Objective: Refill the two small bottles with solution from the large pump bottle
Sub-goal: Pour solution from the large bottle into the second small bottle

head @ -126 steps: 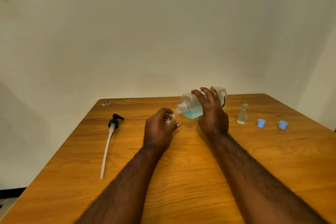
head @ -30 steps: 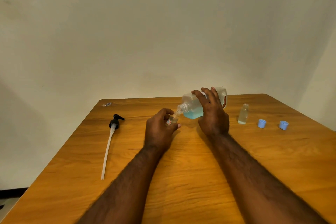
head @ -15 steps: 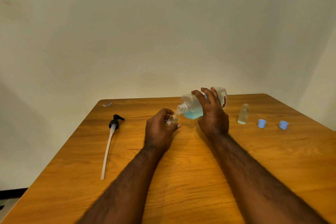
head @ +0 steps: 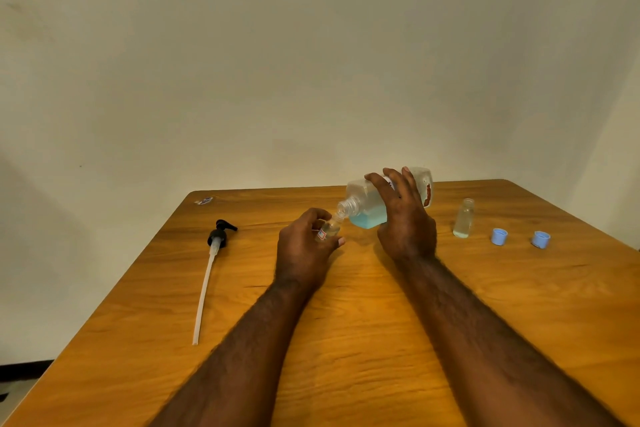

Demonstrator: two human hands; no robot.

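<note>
Pump head and tube (head: 217,239): lies flat at the left of the bench (head: 346,340), out of its bottle and well apart from both hands, with the tube running toward the person.
Left grip (head: 303,250): fingers and thumb are curled round the first small bottle (head: 328,228) and pinch it. Its open mouth is tilted up and to the right.
Mouth to neck: the small bottle's mouth sits directly beneath the large bottle's neck (head: 347,207). I cannot tell whether the two touch, or whether liquid is passing.
Large pump bottle (head: 367,210): held off the bench and tipped almost onto its side, so its long axis runs left to right. The neck is at the left end and dips down toward the left grip. The blue solution is pooled along the lower side.
Right grip (head: 407,222): wrapped over the large bottle's body from the near side, with the fingers spread across its top.
Relation that matters: the receiving mouth lies left of and below the pouring neck. By my reading, any further tilt must keep the two in line or the solution will fall on the bench.
Second small bottle (head: 463,218): stands upright and uncapped just right of the right grip, so that hand is nearer. It probably comes next.
Blue caps (head: 499,236) (head: 540,239): side by side at the far right, off both bottles.
</note>
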